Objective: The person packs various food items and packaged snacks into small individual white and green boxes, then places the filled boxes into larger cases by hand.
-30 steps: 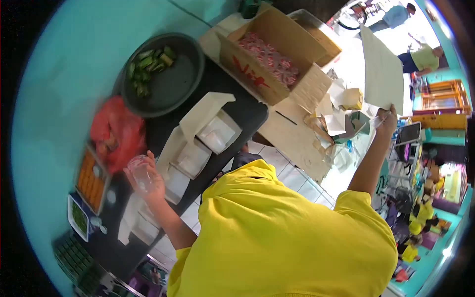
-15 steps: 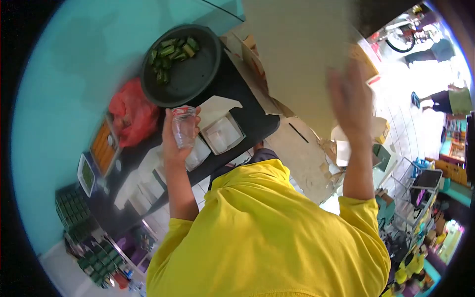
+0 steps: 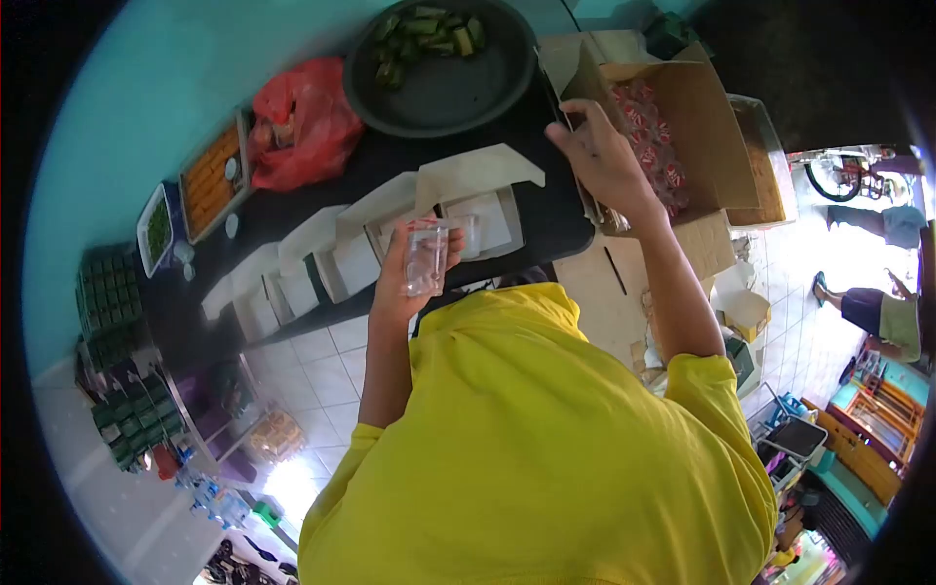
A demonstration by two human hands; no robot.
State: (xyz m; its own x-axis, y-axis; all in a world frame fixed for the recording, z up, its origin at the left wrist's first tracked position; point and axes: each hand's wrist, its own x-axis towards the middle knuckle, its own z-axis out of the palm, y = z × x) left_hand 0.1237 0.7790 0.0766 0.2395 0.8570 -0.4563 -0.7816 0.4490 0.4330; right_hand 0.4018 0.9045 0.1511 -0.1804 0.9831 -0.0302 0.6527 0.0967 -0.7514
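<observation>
Two hands busy: left hand (image 3: 414,268) closed around clear plastic cup (image 3: 426,257) at six o'clock of open white boxes (image 3: 478,219), right hand (image 3: 600,156) curled on cardboard box (image 3: 697,117) edge at two o'clock, likely crushing or dropping if squeezed carelessly.

Left hand (image 3: 414,268) raised, grip closed; right hand (image 3: 600,161) outstretched, fingers curled.

Bright daylight glare at right — heavy fisheye warping, dark corners.
</observation>
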